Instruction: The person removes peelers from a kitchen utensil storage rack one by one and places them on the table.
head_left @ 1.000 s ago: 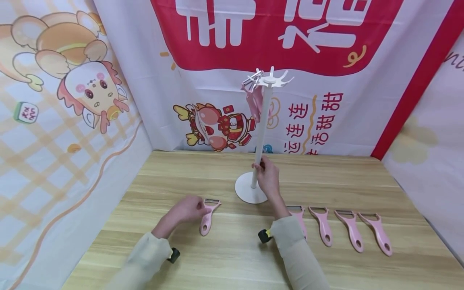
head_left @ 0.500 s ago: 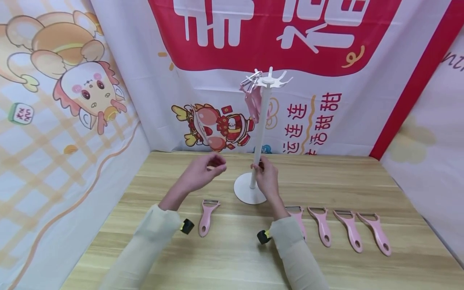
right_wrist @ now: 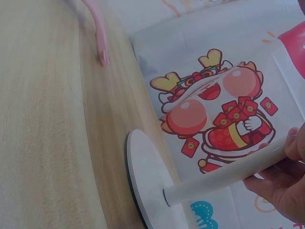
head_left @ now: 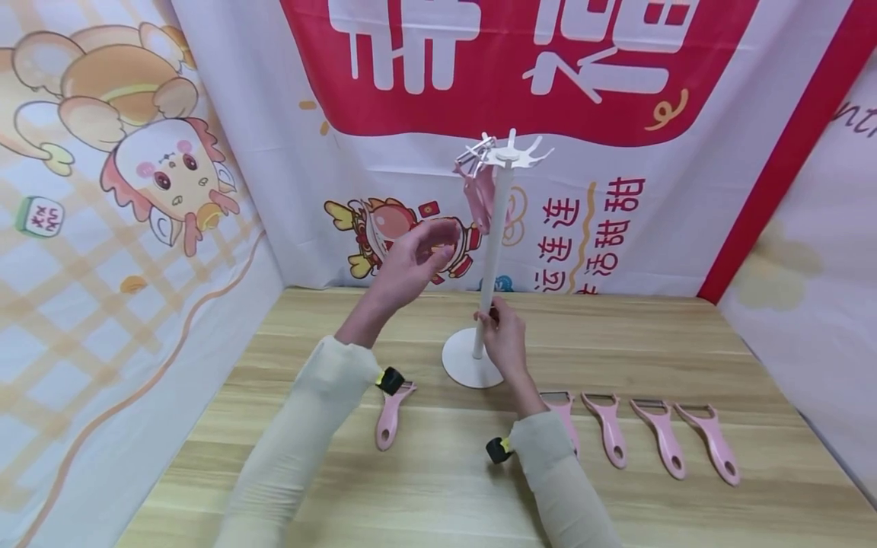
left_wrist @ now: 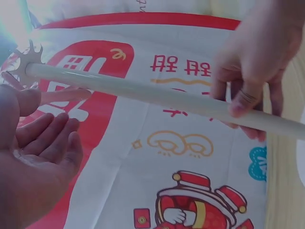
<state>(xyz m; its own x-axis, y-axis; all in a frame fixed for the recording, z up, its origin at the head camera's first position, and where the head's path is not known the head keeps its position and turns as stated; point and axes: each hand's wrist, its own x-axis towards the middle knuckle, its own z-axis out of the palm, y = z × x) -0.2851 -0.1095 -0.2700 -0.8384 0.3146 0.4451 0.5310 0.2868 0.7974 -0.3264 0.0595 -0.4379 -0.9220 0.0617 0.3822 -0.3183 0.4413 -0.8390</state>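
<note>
Gripping the white stand point(head_left: 492, 251) is the right hand point(head_left: 505, 333) (left hand point(head_left: 414, 265) nearby, its fingers point(left_wrist: 51, 138) relaxed).

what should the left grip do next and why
Probably rise a little and pinch a hanging pink peeler: the left grip is open and empty, near and slightly below it, while the right grip holds the white pole.
</note>
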